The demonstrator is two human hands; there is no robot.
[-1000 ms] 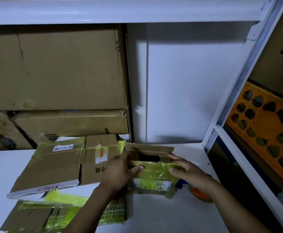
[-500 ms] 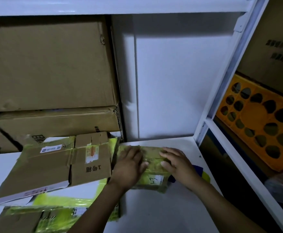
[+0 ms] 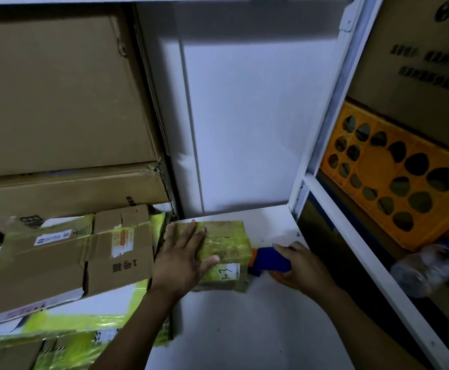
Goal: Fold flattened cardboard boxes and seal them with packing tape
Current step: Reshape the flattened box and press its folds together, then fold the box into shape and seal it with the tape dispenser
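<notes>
A: Which step are you on?

B: Sealing, I judge. On the white shelf, beside the stack of flattened boxes, your small box sits folded shut.

A: Your hands?

B: Your left hand presses flat on its top, fingers straight; your right hand grips the blue tape dispenser just beside it. Next you need 1 strip along the flap seam.

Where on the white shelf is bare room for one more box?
Bare shelf lies in front of the small box, and a strip behind it to the wall. Flattened boxes crowd the left, the tape dispenser the right.
</notes>
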